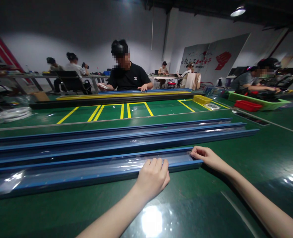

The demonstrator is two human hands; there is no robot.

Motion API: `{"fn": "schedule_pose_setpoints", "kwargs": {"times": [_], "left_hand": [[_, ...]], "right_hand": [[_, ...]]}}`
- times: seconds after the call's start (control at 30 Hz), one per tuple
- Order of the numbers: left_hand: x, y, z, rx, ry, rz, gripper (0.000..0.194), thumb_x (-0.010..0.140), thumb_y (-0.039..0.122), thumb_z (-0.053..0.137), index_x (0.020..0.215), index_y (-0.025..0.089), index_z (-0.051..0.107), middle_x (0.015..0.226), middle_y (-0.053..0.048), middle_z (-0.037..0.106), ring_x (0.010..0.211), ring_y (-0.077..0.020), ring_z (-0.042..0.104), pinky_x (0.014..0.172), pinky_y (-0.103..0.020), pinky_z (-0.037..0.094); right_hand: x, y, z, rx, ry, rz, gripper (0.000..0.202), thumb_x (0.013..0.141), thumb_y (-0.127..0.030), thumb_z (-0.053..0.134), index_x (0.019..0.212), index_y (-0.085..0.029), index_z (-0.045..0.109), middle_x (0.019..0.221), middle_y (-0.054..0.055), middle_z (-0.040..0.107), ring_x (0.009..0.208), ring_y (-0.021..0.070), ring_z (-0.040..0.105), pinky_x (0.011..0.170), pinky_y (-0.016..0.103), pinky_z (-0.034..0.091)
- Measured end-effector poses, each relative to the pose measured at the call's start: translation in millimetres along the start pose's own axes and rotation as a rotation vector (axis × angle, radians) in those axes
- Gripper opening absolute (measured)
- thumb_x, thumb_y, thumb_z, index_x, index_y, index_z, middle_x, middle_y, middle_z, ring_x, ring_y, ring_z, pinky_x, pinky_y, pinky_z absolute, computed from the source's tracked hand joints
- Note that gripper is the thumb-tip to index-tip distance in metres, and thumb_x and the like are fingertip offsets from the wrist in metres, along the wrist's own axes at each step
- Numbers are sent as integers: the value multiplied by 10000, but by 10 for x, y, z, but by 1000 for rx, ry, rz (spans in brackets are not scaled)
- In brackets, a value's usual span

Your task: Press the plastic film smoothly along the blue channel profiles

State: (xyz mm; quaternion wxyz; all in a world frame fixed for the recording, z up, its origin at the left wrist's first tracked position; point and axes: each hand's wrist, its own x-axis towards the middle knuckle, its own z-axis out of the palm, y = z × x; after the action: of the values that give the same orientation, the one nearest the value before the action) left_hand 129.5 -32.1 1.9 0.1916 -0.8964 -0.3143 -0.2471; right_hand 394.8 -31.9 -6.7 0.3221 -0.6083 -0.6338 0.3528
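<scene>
A long blue channel [87,168] with raised edges and a shiny clear sheet along its inside lies nearest me on the green table. My left hand [153,176] is closed over its near edge, close to the right end, fingers curled onto the clear sheet. At that right end, the thumb and fingers of my right hand [201,154] are pinched together just inside the channel. What they pinch is too small to make out. Just beyond lie more blue channels, among them a longer one [126,144], side by side with the nearest.
Across the green table [181,205], a co-worker [129,74] sits behind yellow and black strips [121,98]. Yellow tape [125,111] marks the tabletop. A yellow tray [201,99], red tray [247,105] and green bin [272,105] stand right; bundled clear plastic [14,114] lies left.
</scene>
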Motion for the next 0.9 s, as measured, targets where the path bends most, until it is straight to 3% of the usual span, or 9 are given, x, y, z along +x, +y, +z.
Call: {"fn": "schedule_pose_setpoints", "kwargs": {"times": [0.27, 0.57, 0.73, 0.9], "left_hand": [[14, -21, -45, -79, -112, -39, 162, 774, 236, 382, 820, 181, 526, 705, -18, 529, 673, -177, 494, 566, -304, 365], [119, -109, -192, -251, -400, -158, 189, 786, 311, 414, 764, 188, 556, 786, -20, 569, 771, -176, 523, 590, -266, 413], [183, -215, -226, -377, -504, -195, 232, 782, 363, 447, 747, 187, 595, 789, -25, 580, 785, -174, 535, 662, -268, 413], [222, -317, -237, -515, -581, -259, 222, 732, 388, 519, 692, 195, 620, 752, -15, 587, 743, -166, 550, 639, -246, 397]], "right_hand": [[12, 50, 14, 13, 25, -1, 282, 729, -436, 503, 640, -170, 477, 592, -33, 443, 562, 89, 398, 528, 215, 303], [8, 28, 21, 27, 37, -3, 272, 730, -421, 509, 640, -166, 483, 598, -32, 442, 566, 86, 396, 532, 214, 301], [10, 35, 27, 22, 43, -6, 269, 725, -420, 514, 643, -165, 488, 602, -29, 450, 570, 88, 400, 535, 216, 305], [9, 36, 29, 29, 40, -7, 262, 727, -413, 513, 647, -166, 488, 603, -30, 454, 568, 86, 404, 533, 212, 308]]}}
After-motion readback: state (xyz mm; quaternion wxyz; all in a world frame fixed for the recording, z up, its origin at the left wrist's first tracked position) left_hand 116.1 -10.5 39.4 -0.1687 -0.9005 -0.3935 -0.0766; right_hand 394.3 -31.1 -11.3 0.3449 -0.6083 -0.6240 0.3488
